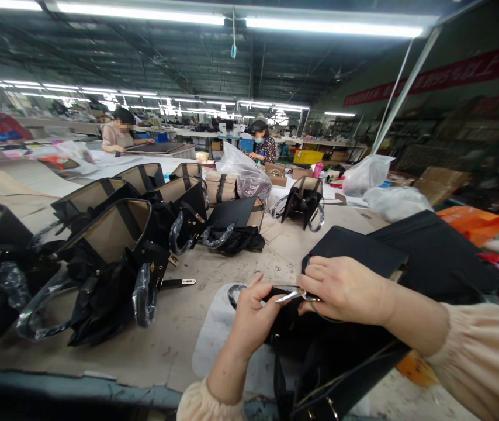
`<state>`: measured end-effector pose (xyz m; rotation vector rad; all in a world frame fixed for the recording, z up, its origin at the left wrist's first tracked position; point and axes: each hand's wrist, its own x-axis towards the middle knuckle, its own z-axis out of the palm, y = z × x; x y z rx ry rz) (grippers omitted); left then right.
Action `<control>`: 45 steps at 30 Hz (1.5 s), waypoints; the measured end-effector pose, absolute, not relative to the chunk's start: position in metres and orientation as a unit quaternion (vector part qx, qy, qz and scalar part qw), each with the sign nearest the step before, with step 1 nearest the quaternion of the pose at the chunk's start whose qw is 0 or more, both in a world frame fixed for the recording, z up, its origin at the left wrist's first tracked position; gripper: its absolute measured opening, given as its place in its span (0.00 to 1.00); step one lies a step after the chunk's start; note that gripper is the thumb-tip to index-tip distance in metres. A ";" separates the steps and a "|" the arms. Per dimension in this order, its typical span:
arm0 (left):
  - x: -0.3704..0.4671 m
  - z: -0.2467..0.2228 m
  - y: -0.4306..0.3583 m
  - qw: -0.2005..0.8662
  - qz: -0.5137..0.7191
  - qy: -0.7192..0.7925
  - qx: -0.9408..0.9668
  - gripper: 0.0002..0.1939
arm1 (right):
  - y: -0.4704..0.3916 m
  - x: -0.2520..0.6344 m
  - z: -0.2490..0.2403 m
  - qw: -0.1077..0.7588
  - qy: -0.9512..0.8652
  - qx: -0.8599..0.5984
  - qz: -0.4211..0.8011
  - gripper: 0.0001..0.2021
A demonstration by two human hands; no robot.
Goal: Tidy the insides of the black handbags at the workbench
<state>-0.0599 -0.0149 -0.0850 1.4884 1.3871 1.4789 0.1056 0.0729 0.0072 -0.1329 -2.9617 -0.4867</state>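
Small metal scissors (291, 294) are in my right hand (348, 286), its fingers closed around the handles, with the blades pointing left. My left hand (253, 318) is closed with thumb and fingers on a black edge or strap of a handbag (341, 351), right at the blade tips. The black handbag lies tilted at the table's front edge, partly hidden by both forearms. A plastic-wrapped handle (234, 292) shows just behind my left fingers. Whether the blades are cutting anything is too small to tell.
Several black handbags (113, 234) with beige linings and wrapped handles stand at left. Another handbag (304, 202) stands farther back. Black panels (442, 251) and an orange bag (472, 225) lie at right. Two co-workers (120, 131) (263, 143) sit across the table (179, 339); another person is far left.
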 end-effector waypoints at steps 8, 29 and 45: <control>-0.059 -0.086 -0.016 0.306 0.555 0.529 0.564 0.08 | 0.073 0.108 0.005 0.074 -0.982 -0.038 -0.168 0.13; -0.058 -0.087 -0.014 0.300 0.566 0.530 0.556 0.09 | 0.069 0.105 0.008 0.041 -0.981 -0.065 -0.180 0.13; -0.058 -0.086 -0.015 0.293 0.556 0.531 0.568 0.08 | 0.071 0.110 0.000 0.062 -0.980 -0.041 -0.183 0.15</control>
